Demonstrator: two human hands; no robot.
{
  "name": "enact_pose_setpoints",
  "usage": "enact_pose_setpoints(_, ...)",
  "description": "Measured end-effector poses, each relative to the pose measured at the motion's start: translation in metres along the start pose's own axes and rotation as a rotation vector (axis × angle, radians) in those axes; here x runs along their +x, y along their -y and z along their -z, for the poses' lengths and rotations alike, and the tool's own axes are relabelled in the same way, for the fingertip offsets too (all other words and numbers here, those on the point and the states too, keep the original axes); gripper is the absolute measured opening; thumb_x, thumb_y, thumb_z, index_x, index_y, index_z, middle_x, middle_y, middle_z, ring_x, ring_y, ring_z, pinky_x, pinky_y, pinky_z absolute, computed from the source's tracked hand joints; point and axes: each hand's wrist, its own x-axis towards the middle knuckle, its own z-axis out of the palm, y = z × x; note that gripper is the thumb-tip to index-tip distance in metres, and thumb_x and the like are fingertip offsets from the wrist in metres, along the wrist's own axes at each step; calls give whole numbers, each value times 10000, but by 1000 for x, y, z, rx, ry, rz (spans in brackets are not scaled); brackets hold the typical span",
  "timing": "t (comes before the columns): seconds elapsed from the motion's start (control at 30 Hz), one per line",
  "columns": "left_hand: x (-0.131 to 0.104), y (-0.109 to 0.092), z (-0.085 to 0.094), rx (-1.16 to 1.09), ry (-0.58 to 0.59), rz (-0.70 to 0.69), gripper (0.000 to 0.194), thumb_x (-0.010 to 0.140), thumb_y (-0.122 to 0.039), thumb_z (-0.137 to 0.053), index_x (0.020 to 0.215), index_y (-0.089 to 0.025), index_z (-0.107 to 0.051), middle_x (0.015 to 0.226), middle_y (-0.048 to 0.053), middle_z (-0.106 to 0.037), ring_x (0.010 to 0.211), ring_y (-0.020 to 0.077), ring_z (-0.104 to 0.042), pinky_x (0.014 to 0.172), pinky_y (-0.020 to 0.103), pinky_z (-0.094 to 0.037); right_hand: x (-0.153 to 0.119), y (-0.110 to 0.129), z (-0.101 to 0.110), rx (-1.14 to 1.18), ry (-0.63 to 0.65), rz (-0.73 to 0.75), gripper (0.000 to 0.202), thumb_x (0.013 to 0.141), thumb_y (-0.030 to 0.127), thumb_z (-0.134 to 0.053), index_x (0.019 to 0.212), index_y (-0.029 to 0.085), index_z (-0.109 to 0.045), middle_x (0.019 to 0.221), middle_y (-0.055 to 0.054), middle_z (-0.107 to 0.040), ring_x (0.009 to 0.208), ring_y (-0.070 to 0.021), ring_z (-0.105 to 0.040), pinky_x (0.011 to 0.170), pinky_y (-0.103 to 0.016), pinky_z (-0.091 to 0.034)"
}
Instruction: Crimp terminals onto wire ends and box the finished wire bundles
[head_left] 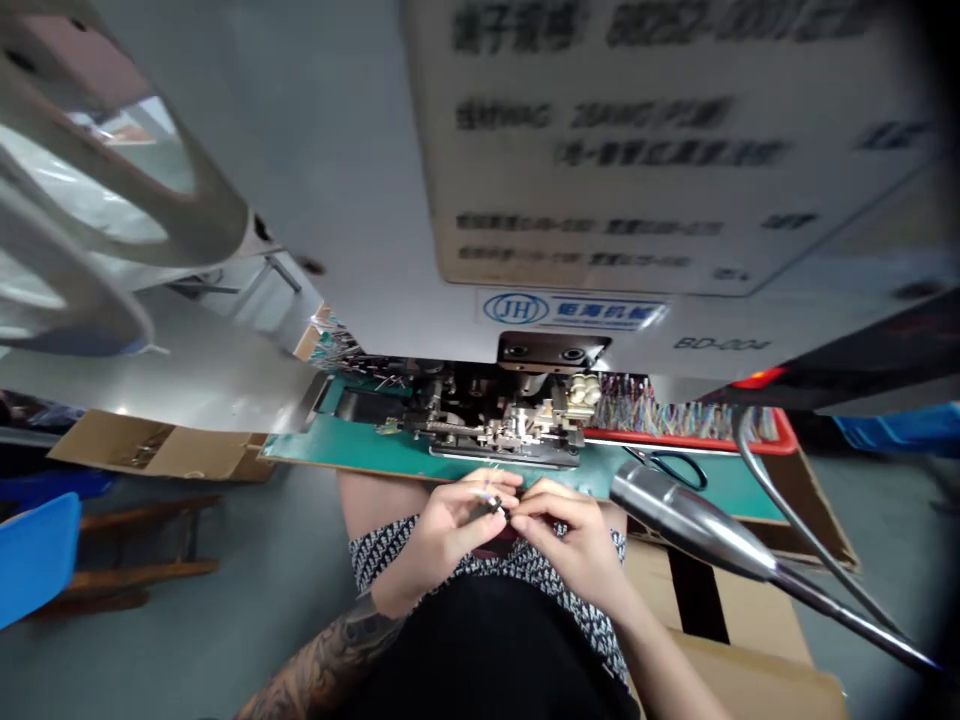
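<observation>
A small black-and-white piece (496, 507) with thin wires is pinched between the fingertips of my left hand (457, 520), over my lap. My right hand (566, 530) meets it from the other side, thumb and fingers pressed together at the dark end of the same piece. Just beyond both hands, the metal crimping mechanism (517, 428) of the machine stands on the green work surface (375, 450). The fingers partly hide the piece, and its exact shape is too small to tell.
The grey machine housing (360, 200) fills the upper view. A red tray (784, 435) of coloured wires stands right, near scissors (679, 468). A metal lamp arm (690, 520) reaches in beside my right hand. Cardboard boxes (750, 670) sit lower right; a blue stool (37, 560) stands left.
</observation>
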Motion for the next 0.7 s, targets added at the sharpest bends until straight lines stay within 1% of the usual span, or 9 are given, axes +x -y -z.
enact_pose_setpoints(0.1, 1, 1, 4, 85, 61, 48, 161, 974, -340, -787, 1022, -202, -855, 1222, 135, -729, 1187, 278, -676, 1080, 459, -521, -8, -8, 25, -37, 133, -155, 199, 1016, 379, -724, 925, 227, -815, 874, -41, -740, 795, -178, -653, 736, -308, -516)
enact_pose_setpoints(0.2, 2, 3, 4, 70, 110, 101, 183, 969, -359, -790, 988, -194, -865, 1129, 124, -696, 1106, 258, -644, 991, 395, -522, -16, -20, 34, 146, 205, -231, 255, 981, 463, -764, 991, 217, -832, 882, -45, -747, 722, -149, -600, 664, -278, -481)
enact_pose_setpoints(0.3, 2, 8, 0, -20, 131, 126, 193, 961, -360, -796, 954, -177, -859, 1060, 113, -663, 1057, 245, -615, 957, 365, -516, -22, -35, 25, 447, 220, -212, 409, 965, 550, -760, 1185, 210, -817, 988, -68, -778, 730, -134, -599, 648, -253, -472)
enact_pose_setpoints(0.37, 1, 14, -2, -83, 112, 150, 173, 951, -339, -805, 943, -171, -849, 1012, 96, -631, 1001, 222, -601, 910, 334, -519, -25, -42, 13, 591, 228, -230, 508, 973, 616, -719, 1231, 187, -808, 999, -86, -786, 705, -128, -605, 584, -228, -448)
enact_pose_setpoints(0.47, -3, 23, -4, -180, 121, 242, 179, 926, -342, -827, 939, -164, -839, 1027, 80, -595, 925, 195, -605, 827, 307, -532, -28, -47, -5, 715, 217, -335, 555, 973, 671, -682, 1121, 158, -831, 787, -45, -738, 539, -95, -526, 455, -197, -364)
enact_pose_setpoints(0.53, -5, 29, -6, -199, 93, 286, 197, 904, -350, -845, 926, -154, -832, 1046, 80, -598, 896, 188, -615, 807, 307, -543, -28, -45, -9, 705, 145, -399, 515, 900, 652, -787, 1055, 163, -836, 681, -3, -686, 496, -90, -507, 439, -192, -364)
enact_pose_setpoints(0.57, -5, 31, -7, -182, 63, 290, 203, 897, -349, -852, 921, -148, -831, 1047, 82, -610, 901, 191, -621, 822, 310, -548, -28, -43, -7, 672, 89, -406, 498, 874, 641, -820, 1030, 168, -838, 688, -5, -694, 523, -99, -545, 464, -196, -404)
enact_pose_setpoints(0.63, -5, 34, -9, -119, 3, 270, 201, 889, -338, -862, 917, -140, -841, 1041, 93, -648, 959, 209, -636, 895, 320, -549, -29, -36, 2, 610, -35, -350, 491, 900, 657, -785, 1002, 180, -842, 835, -50, -772, 690, -149, -676, 605, -241, -539)
enact_pose_setpoints(0.7, -3, 37, -12, -55, -14, 247, 194, 881, -331, -872, 917, -141, -854, 1047, 108, -684, 1033, 235, -651, 969, 333, -541, -32, -30, 14, 542, -48, -261, 475, 936, 642, -750, 1067, 195, -840, 1041, -88, -810, 918, -211, -740, 813, -316, -608)
